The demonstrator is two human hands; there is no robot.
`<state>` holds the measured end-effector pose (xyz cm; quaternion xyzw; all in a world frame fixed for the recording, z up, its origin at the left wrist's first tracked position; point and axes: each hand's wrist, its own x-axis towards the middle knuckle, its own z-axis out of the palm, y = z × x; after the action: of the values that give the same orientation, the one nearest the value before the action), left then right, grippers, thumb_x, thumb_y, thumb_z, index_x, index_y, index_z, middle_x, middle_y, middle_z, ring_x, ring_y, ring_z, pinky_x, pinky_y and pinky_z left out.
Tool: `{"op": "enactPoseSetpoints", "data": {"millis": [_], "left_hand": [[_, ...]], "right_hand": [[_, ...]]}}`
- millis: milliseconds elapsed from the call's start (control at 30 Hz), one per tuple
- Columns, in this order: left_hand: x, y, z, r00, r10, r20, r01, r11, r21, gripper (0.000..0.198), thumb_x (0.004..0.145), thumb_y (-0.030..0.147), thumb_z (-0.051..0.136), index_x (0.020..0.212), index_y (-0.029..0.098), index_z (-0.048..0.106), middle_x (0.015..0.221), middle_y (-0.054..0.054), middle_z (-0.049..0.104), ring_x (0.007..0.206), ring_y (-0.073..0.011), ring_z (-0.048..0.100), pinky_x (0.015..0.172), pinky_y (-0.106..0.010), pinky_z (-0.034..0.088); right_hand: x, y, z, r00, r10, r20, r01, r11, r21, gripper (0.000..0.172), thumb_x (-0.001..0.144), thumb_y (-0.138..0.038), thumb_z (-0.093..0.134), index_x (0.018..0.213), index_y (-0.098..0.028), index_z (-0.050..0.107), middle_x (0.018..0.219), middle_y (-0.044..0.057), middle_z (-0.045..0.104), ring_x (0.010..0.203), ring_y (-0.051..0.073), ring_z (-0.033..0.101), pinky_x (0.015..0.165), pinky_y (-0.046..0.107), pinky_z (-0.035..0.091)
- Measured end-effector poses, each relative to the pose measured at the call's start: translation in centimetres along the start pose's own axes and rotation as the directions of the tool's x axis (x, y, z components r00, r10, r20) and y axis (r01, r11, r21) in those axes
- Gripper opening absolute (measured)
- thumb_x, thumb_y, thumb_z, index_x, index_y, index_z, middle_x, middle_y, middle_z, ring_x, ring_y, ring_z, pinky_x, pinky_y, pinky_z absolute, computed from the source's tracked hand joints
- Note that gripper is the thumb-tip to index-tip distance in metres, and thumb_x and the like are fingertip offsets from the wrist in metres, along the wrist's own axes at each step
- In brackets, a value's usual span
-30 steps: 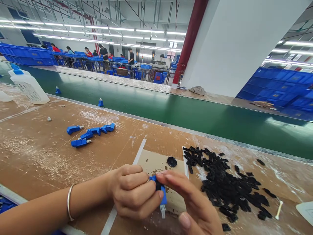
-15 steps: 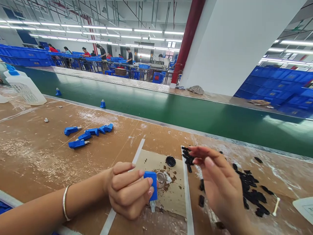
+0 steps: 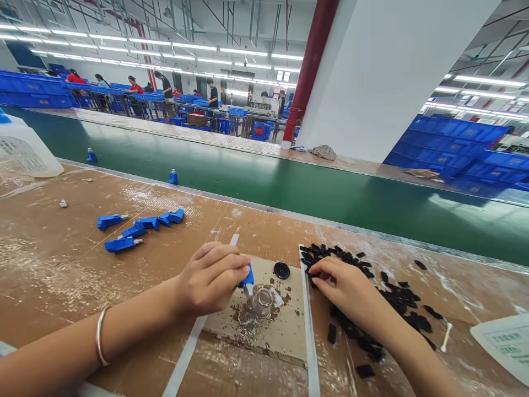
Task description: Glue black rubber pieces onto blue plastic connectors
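Clear cup (image 3: 263,301): glassy, round, ring-rimmed; set on the pad, taken as clock centre.
Cardboard pad (image 3: 285,333): flat, matte, spotted with dark wet stains around the cup.
Left hand (image 3: 212,278): at 10 o'clock; fingers curled closed, gripping the blue part.
Blue part (image 3: 249,274): plastic; at 11 o'clock, pale tip angled down just beside the cup.
Right hand (image 3: 347,281): between 2 and 3 o'clock, over the near edge of the black pieces; thumb and fingertips narrowly spaced, cannot tell whether pinching one.
Black pieces (image 3: 399,298): small, dull, oblong; heaped at 3 o'clock.
Black lid (image 3: 281,270): ridged disc; at 1 o'clock, on the pad.
Loose blue parts (image 3: 132,230): angular, pale-tipped; clustered at 10 o'clock.
Conveyor belt (image 3: 248,171): green, smooth, glossy; stretched across 12 o'clock.
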<state>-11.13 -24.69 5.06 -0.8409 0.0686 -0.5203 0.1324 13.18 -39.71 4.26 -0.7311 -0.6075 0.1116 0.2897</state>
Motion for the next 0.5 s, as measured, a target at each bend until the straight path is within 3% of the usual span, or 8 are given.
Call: {"op": "enactPoseSetpoints", "data": {"millis": [267, 500], "left_hand": [[-0.8, -2.6, 0.9, 0.989, -0.125, 0.076, 0.125, 0.992, 0.011, 0.016, 0.073, 0.007, 0.057, 0.083, 0.018, 0.054, 0.079, -0.003, 0.069, 0.073, -0.0153, 0.059, 0.069, -0.031, 0.045], [-1.1, -2.6, -0.1, 0.991, 0.089, 0.101, -0.093, 0.995, 0.033, 0.014, 0.08, 0.016, 0.058, 0.093, 0.02, 0.057, 0.113, -0.009, 0.062, 0.101, -0.0187, 0.054, 0.081, -0.033, 0.049]], "right_hand": [[-0.2, 1.4, 1.1, 0.987, -0.091, 0.132, 0.106, 0.988, -0.111, 0.024, 0.081, -0.014, 0.047, 0.082, -0.023, 0.069, 0.089, 0.005, 0.065, 0.077, 0.021, 0.063, 0.071, 0.033, 0.047], [-0.3, 1.5, 1.1, 0.984, -0.086, 0.153, 0.109, 0.982, -0.155, 0.021, 0.078, -0.01, 0.045, 0.078, -0.022, 0.063, 0.088, 0.004, 0.063, 0.076, 0.02, 0.061, 0.07, 0.032, 0.046]]}}
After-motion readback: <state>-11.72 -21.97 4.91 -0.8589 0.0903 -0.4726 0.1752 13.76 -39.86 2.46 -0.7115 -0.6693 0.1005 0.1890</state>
